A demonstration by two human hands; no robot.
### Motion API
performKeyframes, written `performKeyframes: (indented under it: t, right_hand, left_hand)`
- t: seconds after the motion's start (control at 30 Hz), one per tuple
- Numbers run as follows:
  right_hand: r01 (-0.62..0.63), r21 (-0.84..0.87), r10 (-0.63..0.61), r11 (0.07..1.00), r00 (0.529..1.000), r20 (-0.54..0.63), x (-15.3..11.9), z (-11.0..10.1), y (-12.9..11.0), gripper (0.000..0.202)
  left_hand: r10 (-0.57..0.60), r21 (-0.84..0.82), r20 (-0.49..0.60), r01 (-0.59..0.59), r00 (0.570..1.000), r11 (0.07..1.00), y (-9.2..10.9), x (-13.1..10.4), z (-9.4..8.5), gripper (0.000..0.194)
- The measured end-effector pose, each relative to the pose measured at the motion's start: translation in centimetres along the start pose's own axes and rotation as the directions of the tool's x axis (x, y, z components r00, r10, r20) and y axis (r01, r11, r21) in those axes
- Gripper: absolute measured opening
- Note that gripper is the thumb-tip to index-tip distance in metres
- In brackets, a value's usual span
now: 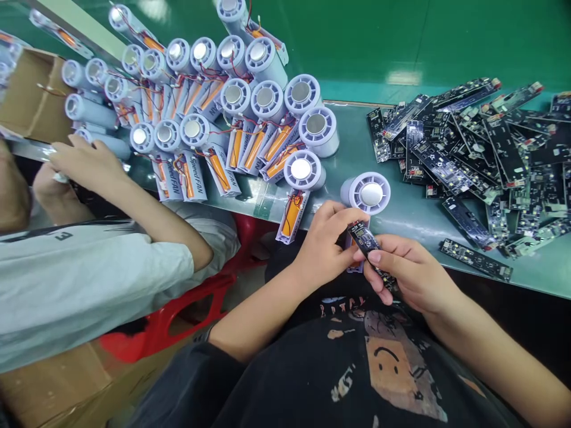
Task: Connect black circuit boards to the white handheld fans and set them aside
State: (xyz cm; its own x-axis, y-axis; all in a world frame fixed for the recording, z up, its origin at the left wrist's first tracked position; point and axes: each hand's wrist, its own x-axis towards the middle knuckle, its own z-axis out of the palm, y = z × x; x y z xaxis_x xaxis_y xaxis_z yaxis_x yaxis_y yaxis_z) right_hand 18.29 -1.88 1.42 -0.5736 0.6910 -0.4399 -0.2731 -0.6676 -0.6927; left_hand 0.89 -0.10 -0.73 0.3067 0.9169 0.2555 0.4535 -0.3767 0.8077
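Note:
Between my two hands is a narrow black circuit board (366, 239), tilted over the table's front edge. My left hand (328, 241) pinches its upper end, close to the red connector. Farther down the same board, my right hand (408, 267) grips with thumb and fingers. Just behind them stands a pale lilac fan body (369, 193) with a silver disc on its round end. Its handle part, showing a bit of orange, is mostly hidden under my hands. To the left sits another fan body (304, 170), its orange battery (293, 214) and thin wires exposed.
Several more fan bodies (265, 98) crowd the green table (348, 119) at left and centre. A heap of circuit boards (468, 142) covers the right side. At far left, a co-worker's hand (87, 160) is near a cardboard box (38, 95). A red stool (178, 303) stands below.

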Motion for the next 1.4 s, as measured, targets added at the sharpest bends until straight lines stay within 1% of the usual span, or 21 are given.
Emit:
performKeyframes:
  t: [0.1,0.17,0.3,0.4,0.5,0.63,0.7,0.77,0.9,0.97,1.07,1.1,1.13,1.2,1.27,1.33,1.4]
  right_hand:
    - [-0.062,0.072,0.06,0.995,0.998,0.031,0.2,-0.3,-0.1,0.027]
    - [-0.095,0.117,0.088,0.989,0.994,0.058,0.4,-0.6,-0.3,0.027]
    - [-0.104,0.136,0.097,0.985,0.994,0.056,0.9,-0.9,-0.4,0.026]
    - [-0.075,0.104,0.072,0.992,0.997,0.033,1.3,-1.0,-0.3,0.027]
    - [-0.036,0.076,0.037,0.996,0.999,-0.003,1.5,-0.9,-0.1,0.029]
    - [0.003,0.046,-0.001,0.999,0.999,-0.042,1.6,-0.8,0.1,0.032]
    - [0.003,0.02,-0.002,1.0,0.999,-0.048,1.6,-0.7,0.1,0.033]
    - [-0.01,-0.014,0.009,1.0,0.998,-0.054,1.6,-0.5,-0.1,0.035]
    - [-0.069,-0.084,0.063,0.994,0.996,-0.068,1.9,0.0,-0.6,0.039]
    - [-0.075,-0.086,0.068,0.993,0.994,-0.081,2.1,0.2,-0.8,0.037]
    - [-0.053,-0.039,0.048,0.998,0.991,-0.124,2.1,0.2,-0.8,0.033]
    - [-0.045,-0.02,0.042,0.999,0.988,-0.15,2.0,0.2,-0.8,0.033]
    - [-0.041,-0.006,0.04,0.999,0.984,-0.174,2.0,0.1,-0.7,0.033]
    - [-0.04,0.01,0.042,0.999,0.978,-0.204,1.9,0.0,-0.6,0.033]
    - [-0.042,0.016,0.044,0.999,0.977,-0.207,1.9,-0.1,-0.5,0.033]
    - [-0.045,0.007,0.046,0.999,0.978,-0.203,1.9,-0.1,-0.5,0.033]
    - [-0.046,-0.007,0.044,0.999,0.977,-0.209,1.9,-0.1,-0.6,0.034]
  left_hand:
    - [-0.01,0.089,-0.084,0.018,0.996,0.996,0.2,0.4,0.1,0.016]
    - [0.021,0.143,-0.104,-0.005,0.994,0.99,0.4,0.7,-0.2,0.015]
    - [0.102,0.222,-0.079,-0.082,0.992,0.972,0.4,0.9,-1.6,0.024]
    - [0.127,0.278,-0.05,-0.109,0.991,0.954,0.1,0.8,-2.6,0.02]
    - [0.189,0.351,-0.043,-0.162,0.981,0.922,-0.1,0.7,-2.9,0.012]
    - [0.243,0.462,-0.009,-0.211,0.97,0.861,0.2,0.7,-3.0,0.013]
    - [0.222,0.467,0.011,-0.202,0.975,0.861,0.5,0.6,-3.1,0.012]
    - [0.181,0.44,0.017,-0.17,0.983,0.882,0.6,0.6,-3.3,0.012]
    - [0.155,0.4,-0.017,-0.136,0.988,0.906,0.3,0.6,-3.2,0.012]
    - [0.124,0.381,-0.04,-0.099,0.992,0.919,0.4,0.8,-3.1,0.012]
    - [0.036,0.383,-0.053,-0.013,0.998,0.924,0.8,1.3,-3.1,0.015]
    - [0.033,0.409,-0.039,-0.015,0.999,0.912,1.0,1.6,-3.2,0.018]
    - [0.05,0.44,-0.007,-0.042,0.999,0.897,1.2,1.9,-3.3,0.024]
    - [0.112,0.477,0.119,-0.156,0.987,0.865,1.5,2.6,-3.7,0.04]
    - [0.152,0.456,0.266,-0.263,0.952,0.85,1.6,3.3,-4.2,0.054]
    - [0.149,0.434,0.345,-0.298,0.927,0.85,1.7,3.9,-4.5,0.061]
    - [0.125,0.445,0.363,-0.29,0.923,0.847,1.7,4.4,-4.6,0.061]
